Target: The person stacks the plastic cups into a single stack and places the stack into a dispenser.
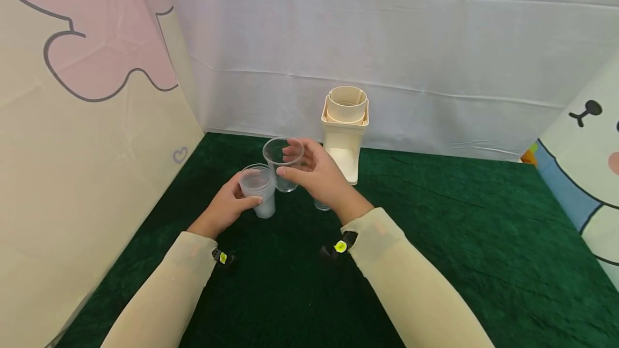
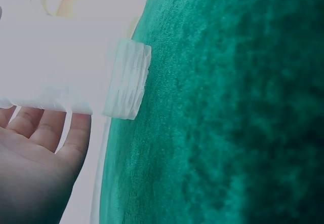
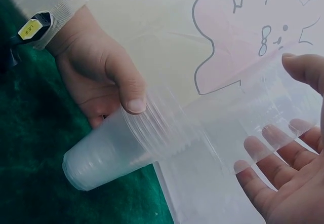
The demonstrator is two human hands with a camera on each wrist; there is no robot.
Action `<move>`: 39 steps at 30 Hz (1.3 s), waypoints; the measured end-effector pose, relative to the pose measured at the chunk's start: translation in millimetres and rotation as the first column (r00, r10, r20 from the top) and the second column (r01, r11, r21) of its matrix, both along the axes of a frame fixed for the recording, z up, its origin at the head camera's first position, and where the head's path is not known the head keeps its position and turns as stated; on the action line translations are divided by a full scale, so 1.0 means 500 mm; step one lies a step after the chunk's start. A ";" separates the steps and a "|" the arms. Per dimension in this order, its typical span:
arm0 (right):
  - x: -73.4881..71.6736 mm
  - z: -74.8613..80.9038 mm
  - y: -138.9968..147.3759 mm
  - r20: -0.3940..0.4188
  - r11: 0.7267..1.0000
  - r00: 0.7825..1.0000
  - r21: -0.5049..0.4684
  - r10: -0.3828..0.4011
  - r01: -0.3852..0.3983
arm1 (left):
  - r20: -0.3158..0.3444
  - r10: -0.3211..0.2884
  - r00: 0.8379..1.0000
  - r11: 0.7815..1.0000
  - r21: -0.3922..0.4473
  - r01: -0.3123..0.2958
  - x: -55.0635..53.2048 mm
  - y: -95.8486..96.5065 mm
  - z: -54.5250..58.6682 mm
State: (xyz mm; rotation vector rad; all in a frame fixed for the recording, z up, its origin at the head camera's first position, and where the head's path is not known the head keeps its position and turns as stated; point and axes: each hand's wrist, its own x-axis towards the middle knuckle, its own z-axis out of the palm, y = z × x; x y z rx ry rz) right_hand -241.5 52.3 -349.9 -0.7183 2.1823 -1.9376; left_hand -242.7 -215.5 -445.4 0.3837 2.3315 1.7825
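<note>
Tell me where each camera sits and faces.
Head: on the head, facing forward and down; left hand, right hand and both sleeves show.
Left wrist: on that wrist, facing the cup stack; left hand shows.
Right wrist: on that wrist, facing the single cup; both hands and one sleeve show.
Head and right wrist share the single cup and both hands.

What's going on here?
A person's left hand holds a stack of nested clear cups, while the right hand holds a clear cup close beside it; can't tell if they touch. A cream holder stands behind on the green cloth. Another clear item is mostly hidden by the right arm.
</note>
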 end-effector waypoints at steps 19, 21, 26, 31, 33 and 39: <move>-0.013 0.028 -0.037 -0.001 0.999 0.999 -0.014 0.043 -0.043 | 0.033 -0.013 0.999 1.000 0.021 0.013 -0.002 -0.002 0.010; -0.016 0.032 -0.042 -0.002 0.999 0.999 -0.019 0.048 -0.048 | 0.035 -0.011 0.999 1.000 0.016 0.011 -0.003 -0.003 0.011; -0.024 0.038 -0.058 -0.010 0.998 0.999 -0.019 0.053 -0.053 | 0.030 -0.013 0.999 1.000 0.012 0.013 -0.003 -0.006 0.011; -0.031 0.037 -0.077 -0.026 0.997 0.997 -0.021 0.068 -0.069 | 0.017 -0.028 0.999 0.999 0.042 0.027 -0.002 -0.005 0.008; -0.033 0.035 -0.084 -0.031 0.997 0.997 -0.025 0.077 -0.078 | 0.012 -0.033 0.999 0.998 0.054 0.032 -0.003 -0.003 0.006; -0.039 0.018 -0.100 -0.019 0.997 0.996 -0.008 0.082 -0.082 | -0.013 -0.043 0.999 0.998 0.054 0.044 -0.006 -0.001 -0.002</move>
